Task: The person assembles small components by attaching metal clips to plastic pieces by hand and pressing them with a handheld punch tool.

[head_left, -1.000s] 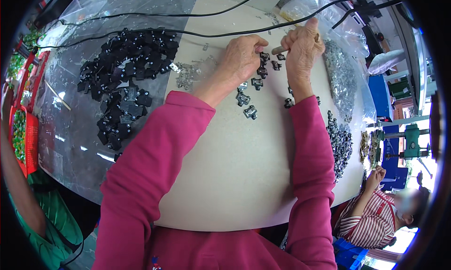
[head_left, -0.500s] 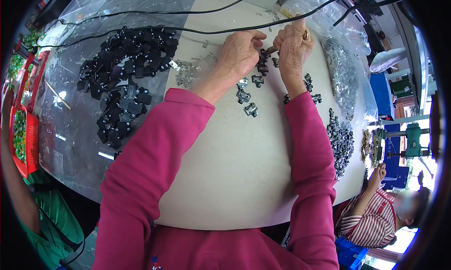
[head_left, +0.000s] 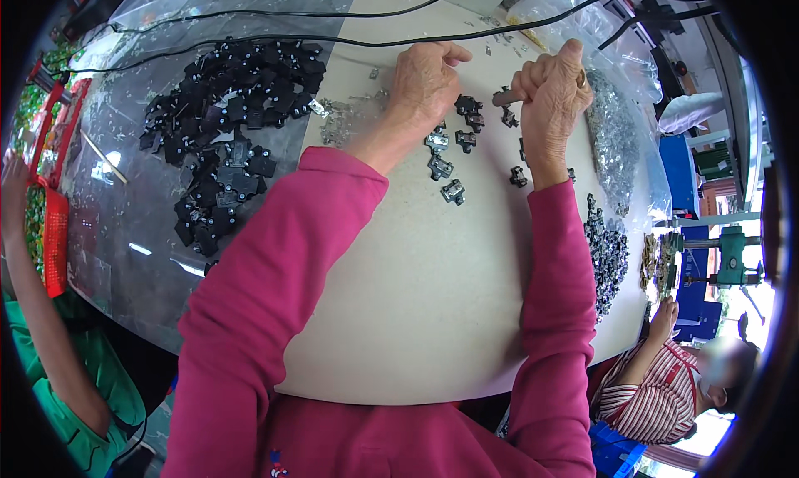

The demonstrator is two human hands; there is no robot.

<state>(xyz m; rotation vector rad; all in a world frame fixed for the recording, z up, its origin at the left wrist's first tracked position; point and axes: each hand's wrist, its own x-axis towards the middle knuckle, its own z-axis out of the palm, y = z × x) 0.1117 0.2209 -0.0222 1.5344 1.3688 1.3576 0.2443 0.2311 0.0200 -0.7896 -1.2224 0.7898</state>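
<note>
My left hand (head_left: 426,83) rests knuckles-up on the pale board (head_left: 399,295), fingers curled over small black-and-metal parts; what it holds is hidden. My right hand (head_left: 551,91) is fisted around a wooden-handled tool (head_left: 504,97) that points left toward the left hand. A few assembled black parts with metal clips (head_left: 445,166) lie just below the left hand. A small cluster of metal bits (head_left: 337,122) lies to its left.
A big heap of black plastic parts (head_left: 225,120) lies on clear sheeting at left. Black cables (head_left: 275,14) cross the far edge. Bags of small metal pieces (head_left: 614,145) and dark parts (head_left: 607,253) line the right. Another person's arm (head_left: 37,295) is at left; a seated person in stripes (head_left: 666,386) at lower right.
Both hands have stayed close together at the far side of the board; the right hand has turned slightly around the tool, and the left hand's fingers have shifted over the parts.
</note>
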